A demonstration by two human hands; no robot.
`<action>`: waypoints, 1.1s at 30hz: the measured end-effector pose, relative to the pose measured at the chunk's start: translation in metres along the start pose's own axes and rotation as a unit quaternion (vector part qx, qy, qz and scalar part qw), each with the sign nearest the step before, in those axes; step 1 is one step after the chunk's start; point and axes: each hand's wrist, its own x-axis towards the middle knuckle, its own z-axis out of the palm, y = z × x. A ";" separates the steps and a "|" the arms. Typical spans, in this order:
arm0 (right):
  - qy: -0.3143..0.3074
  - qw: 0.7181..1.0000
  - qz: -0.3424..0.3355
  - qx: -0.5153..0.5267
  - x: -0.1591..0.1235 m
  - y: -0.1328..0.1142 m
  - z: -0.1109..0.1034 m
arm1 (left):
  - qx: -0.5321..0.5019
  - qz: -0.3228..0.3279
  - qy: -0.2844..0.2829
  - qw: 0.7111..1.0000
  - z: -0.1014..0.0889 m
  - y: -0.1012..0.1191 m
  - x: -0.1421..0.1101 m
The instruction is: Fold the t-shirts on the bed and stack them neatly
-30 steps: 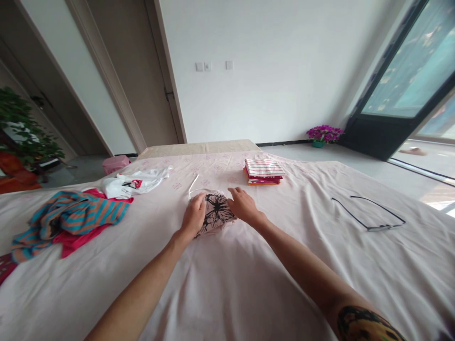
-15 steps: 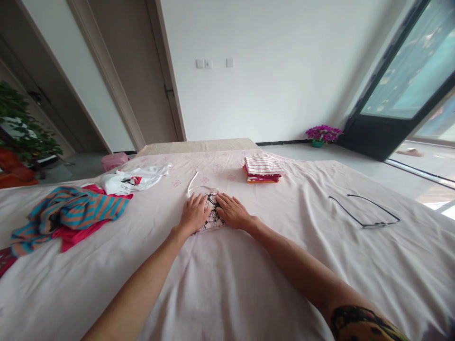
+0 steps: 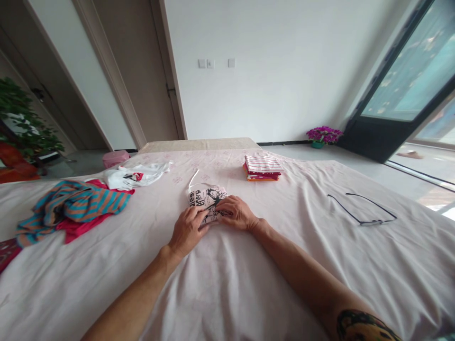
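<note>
A small folded garment (image 3: 209, 195), pale pinkish white with black lettering and a black figure printed on it, lies flat on the pale pink sheet (image 3: 220, 284). A thin white string sticks out from its far left corner. My left hand (image 3: 188, 229) pinches the near left edge, thumb below and fingers on top. At the near right edge, the curled fingers of my right hand (image 3: 239, 213) grip the cloth. A folded stack of clothes (image 3: 263, 168), white with red stripes on top and red and orange below, sits beyond my right hand.
To the left lie a loose blue and orange striped garment (image 3: 78, 203), a red cloth (image 3: 76, 229) and a white shirt (image 3: 142, 176). Black-framed glasses (image 3: 377, 221) rest on the sheet at right. A pink stool (image 3: 116, 158) stands past the far left edge.
Both hands have slid from lying flat on the folded garment to its near edge, and their fingers have curled round it. More of its black print now shows.
</note>
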 end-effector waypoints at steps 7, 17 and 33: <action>-0.015 0.997 0.034 -0.065 0.002 -0.001 0.005 | 0.006 -0.007 0.011 1.000 0.003 -0.004 0.001; -0.019 0.986 0.118 -0.119 0.011 -0.013 0.004 | 0.051 -0.045 -0.018 0.998 0.004 0.004 0.007; -0.022 0.996 -0.020 -0.080 0.008 -0.021 -0.005 | -0.015 -0.143 0.004 0.990 0.009 -0.015 0.015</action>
